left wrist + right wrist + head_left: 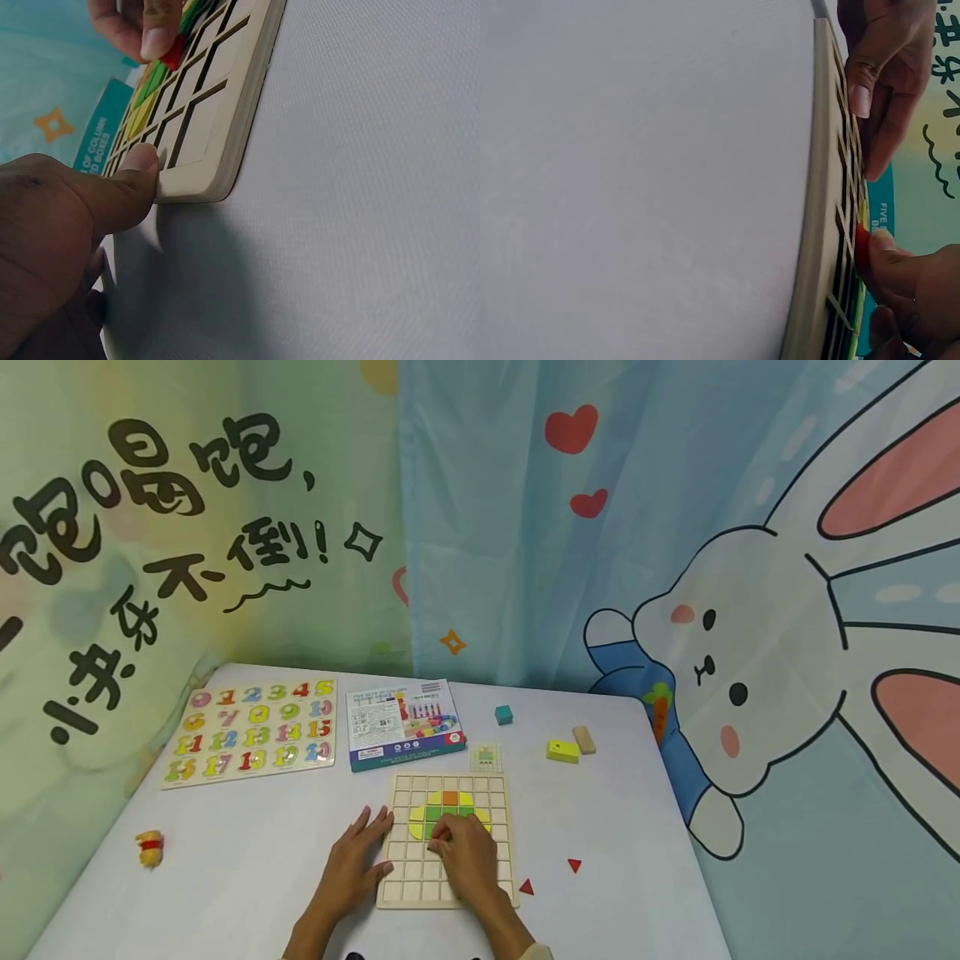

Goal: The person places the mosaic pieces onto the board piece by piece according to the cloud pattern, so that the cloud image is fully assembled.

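Observation:
A wooden grid board [412,891] lies flat with green, yellow and orange pieces set in its upper cells. My right hand [471,860] is over the middle of the board, pinching a small red piece [174,55] between thumb and fingers close above the cells. In the head view that hand hides some cells and pieces. At the board's left edge rests my left hand [347,875], its fingers extended along the side. The left thumb [139,161] lies on the rim near the corner. Two red triangles [574,866] [527,887] lie on the table right of the board.
Behind the board are a small pattern card [486,758] and a game box [405,722]. A number puzzle board [251,731] lies at back left, a small yellow-and-red toy [151,848] at left. Teal [504,715], yellow [562,751] and wooden [583,740] blocks stand at back right.

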`<state>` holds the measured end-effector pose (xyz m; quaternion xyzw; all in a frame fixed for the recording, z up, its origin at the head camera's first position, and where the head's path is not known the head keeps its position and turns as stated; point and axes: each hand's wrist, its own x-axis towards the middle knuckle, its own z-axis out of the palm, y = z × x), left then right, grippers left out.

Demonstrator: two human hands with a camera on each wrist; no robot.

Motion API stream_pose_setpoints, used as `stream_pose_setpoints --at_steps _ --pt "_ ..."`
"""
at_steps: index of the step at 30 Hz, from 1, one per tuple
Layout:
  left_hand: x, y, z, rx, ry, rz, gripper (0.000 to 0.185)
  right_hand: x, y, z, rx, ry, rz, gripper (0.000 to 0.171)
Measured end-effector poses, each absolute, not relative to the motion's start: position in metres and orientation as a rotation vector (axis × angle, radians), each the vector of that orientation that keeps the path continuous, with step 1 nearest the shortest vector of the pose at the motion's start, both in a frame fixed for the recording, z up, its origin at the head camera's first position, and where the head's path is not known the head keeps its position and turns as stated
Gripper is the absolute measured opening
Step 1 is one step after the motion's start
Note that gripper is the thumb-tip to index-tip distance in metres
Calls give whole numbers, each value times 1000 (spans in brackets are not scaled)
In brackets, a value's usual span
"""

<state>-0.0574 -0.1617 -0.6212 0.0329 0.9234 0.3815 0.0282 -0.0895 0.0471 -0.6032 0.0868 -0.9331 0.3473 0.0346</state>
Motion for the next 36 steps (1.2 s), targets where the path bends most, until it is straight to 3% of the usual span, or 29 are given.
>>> stream_pose_setpoints --at_steps 19,32,36 --pt "-53 -161 -621 133 2870 1194 78 -80 62 -592 198 -2935 1130 24" --pt "-53 -158 -619 126 2880 1186 79 -45 165 -583 -237 -3008 1011 39" --pt "-53 -159 -618 137 2903 1203 78 -39 184 -587 -258 -3089 933 36"
